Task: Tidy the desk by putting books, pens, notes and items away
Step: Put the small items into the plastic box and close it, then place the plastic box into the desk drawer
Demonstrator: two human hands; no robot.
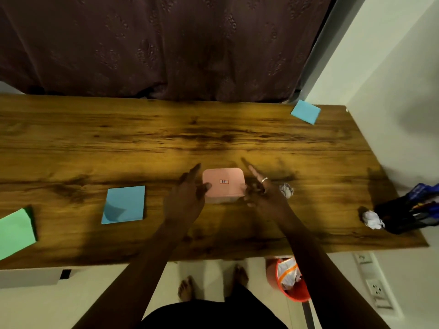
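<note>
A pink box (223, 184) with a rounded lid and a small label sits in the middle of the wooden desk (166, 138). My left hand (187, 193) touches its left side with the thumb, the other fingers stretched forward. My right hand (259, 191), wearing a ring, touches its right side with the forefinger extended. A blue note pad (124, 204) lies left of the box, a green pad (15, 232) at the far left edge, and another blue pad (306, 112) at the back right corner. Two crumpled paper balls (286, 190) (372, 220) lie to the right.
A dark pen holder (408, 213) with pens stands at the desk's right end near the wall. An orange bin (293, 280) holding paper stands on the floor under the front edge. A dark curtain (166, 43) hangs behind the desk. My feet show below.
</note>
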